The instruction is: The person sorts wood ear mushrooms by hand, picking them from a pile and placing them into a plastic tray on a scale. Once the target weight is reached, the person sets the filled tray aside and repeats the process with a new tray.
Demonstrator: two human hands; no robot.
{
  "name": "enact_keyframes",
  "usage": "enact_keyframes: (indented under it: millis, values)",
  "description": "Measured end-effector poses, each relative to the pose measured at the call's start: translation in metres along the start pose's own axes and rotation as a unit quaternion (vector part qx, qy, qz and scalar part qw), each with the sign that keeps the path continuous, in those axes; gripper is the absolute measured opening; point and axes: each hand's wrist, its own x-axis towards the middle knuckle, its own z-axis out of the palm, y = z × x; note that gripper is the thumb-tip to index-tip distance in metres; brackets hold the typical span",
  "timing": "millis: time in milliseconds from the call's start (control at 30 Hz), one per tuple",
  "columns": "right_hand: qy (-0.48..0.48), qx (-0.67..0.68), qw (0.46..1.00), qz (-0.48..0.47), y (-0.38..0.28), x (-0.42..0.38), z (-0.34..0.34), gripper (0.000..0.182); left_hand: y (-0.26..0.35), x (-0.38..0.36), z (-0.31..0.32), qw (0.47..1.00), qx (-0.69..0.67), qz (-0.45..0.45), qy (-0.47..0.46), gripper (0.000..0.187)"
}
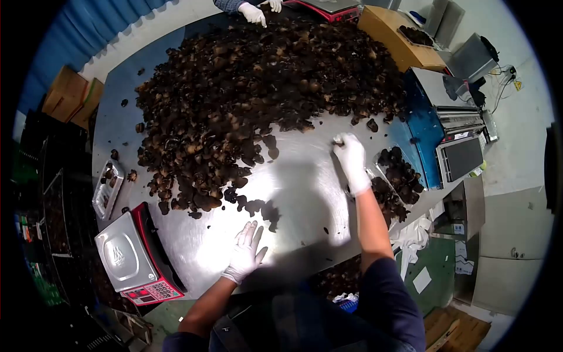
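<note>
A big heap of dark brown, ruffled pieces that look like wood ear mushrooms (264, 76) covers the far part of the metal table (299, 158). My left hand (244, 253), in a white glove, is open with fingers spread over the near table surface, just below the heap's loose edge pieces. Farther right, my right hand (352, 159), also gloved in white, has its fingers curled closed at the table; what they hold, if anything, is hidden. Beside its wrist lie trays of mushrooms (400, 176).
A red-and-silver scale (138, 258) stands at the left edge, near a clear tray (109, 190) holding a few pieces. Another person's gloved hand (252, 13) is at the heap's far side, near a second scale (331, 7). A blue-and-silver machine (448, 129) stands at the right.
</note>
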Motion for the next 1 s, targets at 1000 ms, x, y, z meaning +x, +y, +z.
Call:
enact_keyframes:
  millis: [1000]
  values:
    - [-0.355,-0.175,0.911,-0.116,-0.05,-0.265,-0.146,0.059,-0.118,-0.037,-0.125,0.909,-0.021,-0.147,0.39,0.045]
